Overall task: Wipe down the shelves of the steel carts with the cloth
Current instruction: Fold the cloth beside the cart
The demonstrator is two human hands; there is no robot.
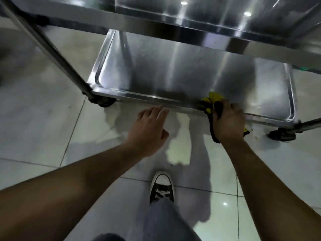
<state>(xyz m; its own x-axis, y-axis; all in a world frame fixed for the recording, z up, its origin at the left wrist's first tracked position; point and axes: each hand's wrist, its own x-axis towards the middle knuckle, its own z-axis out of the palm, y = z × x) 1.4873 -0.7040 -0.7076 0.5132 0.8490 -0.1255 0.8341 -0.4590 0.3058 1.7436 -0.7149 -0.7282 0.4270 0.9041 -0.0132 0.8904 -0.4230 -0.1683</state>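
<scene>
The right hand (229, 121) grips a bunched yellow-and-black cloth (212, 102), pressing it against the near edge of the shiny steel cart's lower shelf (173, 75), toward its right corner. The left hand (150, 128) hovers with relaxed fingers, holding nothing, just before that edge, above the pale tiled floor (43, 129).

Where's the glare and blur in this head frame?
Head view: ceiling-light glare streaks the top shelf and lower shelf; left hand is motion-blurred at the fingers; right hand gripping the cloth is sharper; wide-angle lens bows the cart legs.
</scene>
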